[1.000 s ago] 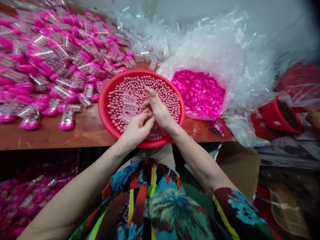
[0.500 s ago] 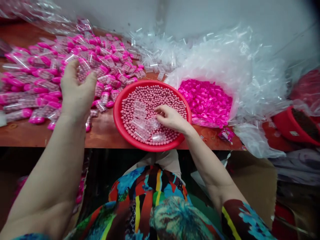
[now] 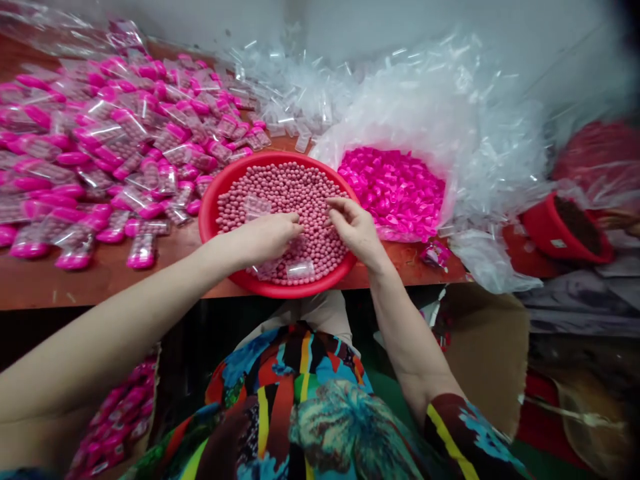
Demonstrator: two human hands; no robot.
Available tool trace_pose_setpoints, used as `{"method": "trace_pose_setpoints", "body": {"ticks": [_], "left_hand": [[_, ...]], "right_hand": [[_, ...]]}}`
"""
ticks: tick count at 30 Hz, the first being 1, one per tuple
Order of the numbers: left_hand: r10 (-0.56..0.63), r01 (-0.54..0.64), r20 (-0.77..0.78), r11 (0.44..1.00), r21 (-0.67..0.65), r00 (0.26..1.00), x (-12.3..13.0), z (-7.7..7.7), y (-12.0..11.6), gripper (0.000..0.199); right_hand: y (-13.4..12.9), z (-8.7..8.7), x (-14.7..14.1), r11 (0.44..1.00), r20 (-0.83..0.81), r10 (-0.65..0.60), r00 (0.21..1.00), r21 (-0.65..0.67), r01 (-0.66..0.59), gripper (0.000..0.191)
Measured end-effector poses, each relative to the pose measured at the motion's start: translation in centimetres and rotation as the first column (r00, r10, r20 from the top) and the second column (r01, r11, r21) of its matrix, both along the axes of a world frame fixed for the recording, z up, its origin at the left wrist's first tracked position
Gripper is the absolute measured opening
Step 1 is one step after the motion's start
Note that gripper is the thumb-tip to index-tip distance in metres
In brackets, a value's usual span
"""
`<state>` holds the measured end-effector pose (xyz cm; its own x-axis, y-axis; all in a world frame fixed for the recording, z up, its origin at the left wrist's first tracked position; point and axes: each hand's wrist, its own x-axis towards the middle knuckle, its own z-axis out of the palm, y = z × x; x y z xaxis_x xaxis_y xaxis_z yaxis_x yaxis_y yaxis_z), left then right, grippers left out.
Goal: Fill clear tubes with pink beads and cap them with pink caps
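A red basin (image 3: 210, 227) full of small pink balls (image 3: 310, 183) stands at the table's front edge. Over its middle, my left hand (image 3: 273, 237) has its fingers pressed together; anything between them is hidden. My right hand (image 3: 354, 230) is at the basin's right side, thumb and fingers curled into a pinch above the balls. I cannot make out what, if anything, it holds. A clear plastic case (image 3: 300, 269) lies on the balls near the front, and another clear case (image 3: 257, 206) sits behind my left hand, partly covered by it.
Filled clear cases with pink caps (image 3: 125, 133) are heaped at the left. Loose pink caps (image 3: 395, 190) fill a plastic bag (image 3: 425, 113) on the right. Empty clear cases (image 3: 300, 110) are piled behind. A red tub (image 3: 543, 227) of dark contents stands far right; below is a cardboard box (image 3: 493, 353).
My left hand has moved right from the heap of capped cases to over the basin, its fingers now closed. My right hand has shifted toward the basin's right rim. The view has turned slightly.
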<state>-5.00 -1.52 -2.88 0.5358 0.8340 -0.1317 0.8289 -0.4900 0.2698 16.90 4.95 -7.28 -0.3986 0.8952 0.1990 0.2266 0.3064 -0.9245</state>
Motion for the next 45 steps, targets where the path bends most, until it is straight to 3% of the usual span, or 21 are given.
{"method": "trace_pose_setpoints", "body": {"ticks": [4, 8, 10, 12, 16, 18, 21, 23, 25, 27, 30, 33, 35, 38, 42, 45], "left_hand": [[-0.043, 0.042, -0.140, 0.999, -0.014, 0.989, 1.0, 0.3, 0.2, 0.026], [-0.033, 0.044, -0.140, 0.996, 0.075, 0.990, 2.7, -1.2, 0.0, 0.033], [-0.035, 0.041, -0.101, 0.998, 0.053, 0.994, 3.1, -2.0, 0.6, 0.030], [-0.012, 0.011, -0.038, 1.000, -0.025, 0.999, 3.3, -2.6, 1.6, 0.021], [0.135, -0.098, 0.199, 0.978, -0.186, 0.971, 3.2, -3.2, 3.5, 0.013], [0.264, -0.160, 0.376, 0.945, -0.287, 0.888, 3.0, -3.3, 3.8, 0.017], [0.417, -0.138, 0.618, 0.884, -0.447, 0.666, 2.6, -2.8, 3.4, 0.018], [0.465, -0.093, 0.721, 0.865, -0.492, 0.513, 2.1, -1.9, 2.7, 0.023], [0.501, -0.068, 0.760, 0.849, -0.523, 0.414, 1.7, -0.9, 1.8, 0.022], [0.555, -0.022, 0.770, 0.815, -0.579, 0.315, 1.3, -0.1, 0.8, 0.020], [0.688, 0.137, 0.721, 0.709, -0.692, 0.082, 1.4, 0.3, -0.5, 0.024], [0.770, 0.278, 0.629, 0.631, -0.724, -0.109, 2.0, 0.1, -1.5, 0.026], [0.770, 0.290, 0.614, 0.635, -0.716, -0.172, 2.5, 0.0, -2.1, 0.024], [0.743, 0.243, 0.632, 0.669, -0.702, -0.220, 3.2, -0.3, -3.1, 0.031], [0.716, 0.137, 0.640, 0.689, -0.711, -0.279, 3.5, -1.0, -4.2, 0.057], [0.694, 0.088, 0.664, 0.707, -0.702, -0.279, 3.5, -1.5, -4.5, 0.057]], "right_hand": [[1.4, -0.5, 6.0, 0.947, -0.144, -0.322, 0.936, -0.033, 0.320, 0.029], [3.8, -2.7, 11.6, 0.807, 0.058, -0.591, 0.805, 0.047, 0.589, 0.032], [4.9, -3.7, 12.8, 0.798, 0.303, -0.602, 0.739, 0.191, 0.572, 0.036], [5.8, -4.3, 12.7, 0.847, 0.519, -0.530, 0.671, 0.287, 0.446, 0.040], [6.9, -4.9, 10.5, 0.927, 0.722, -0.372, 0.584, 0.252, 0.279, 0.036], [7.2, -5.0, 9.6, 0.939, 0.783, -0.333, 0.526, 0.223, 0.262, 0.035], [7.9, -4.9, 9.1, 0.944, 0.813, -0.309, 0.494, 0.200, 0.262, 0.033], [8.4, -4.6, 9.3, 0.949, 0.813, -0.294, 0.502, 0.186, 0.254, 0.026], [8.6, -4.1, 9.8, 0.955, 0.809, -0.279, 0.518, 0.177, 0.239, 0.020], [8.5, -3.4, 10.1, 0.947, 0.735, -0.310, 0.603, 0.178, 0.269, 0.014], [7.2, -1.8, 9.3, 0.926, 0.361, -0.378, 0.853, 0.126, 0.357, 0.022], [4.7, 0.1, 6.6, 0.967, -0.051, -0.255, 0.965, -0.014, 0.255, 0.037], [2.8, 1.2, 4.1, 0.987, -0.187, -0.152, 0.971, -0.086, 0.138, 0.041], [0.4, 2.1, 0.7, 0.990, -0.237, -0.050, 0.970, -0.143, 0.016, 0.045], [-1.7, 2.6, -1.7, 0.988, -0.233, -0.011, 0.972, -0.154, -0.026, 0.042], [-2.4, 2.8, -2.4, 0.985, -0.244, -0.012, 0.970, -0.168, -0.030, 0.038]]}}
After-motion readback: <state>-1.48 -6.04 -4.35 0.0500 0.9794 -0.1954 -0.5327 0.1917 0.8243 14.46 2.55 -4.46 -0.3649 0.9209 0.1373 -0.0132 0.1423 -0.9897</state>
